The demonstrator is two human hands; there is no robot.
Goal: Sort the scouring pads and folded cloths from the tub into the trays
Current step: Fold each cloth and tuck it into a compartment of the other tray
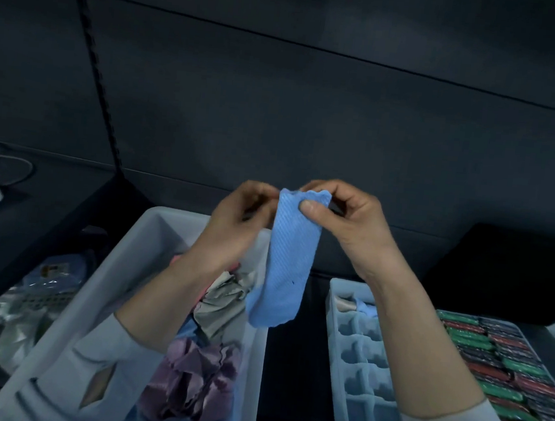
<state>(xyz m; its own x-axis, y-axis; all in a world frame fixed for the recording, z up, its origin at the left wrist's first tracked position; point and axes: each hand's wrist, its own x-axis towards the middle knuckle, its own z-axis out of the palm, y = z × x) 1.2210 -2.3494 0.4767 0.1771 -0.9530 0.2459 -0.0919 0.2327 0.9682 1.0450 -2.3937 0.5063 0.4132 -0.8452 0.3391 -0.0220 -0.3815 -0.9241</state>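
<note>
The tub at the bench's near edge is full of crumpled cloths, the divided tray mostly empty, and left hand and right hand both pinch a blue cloth.

Dim, bluish, softly blurred; edges perhaps warped.

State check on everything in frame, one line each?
blue cloth: hanging, pinched at its top edge by both hands
left hand: pinching cloth
right hand: pinching cloth
tub: holds crumpled cloths
compartment tray: mostly empty, far cells filled
right tray: packed with green and red rolls
</note>
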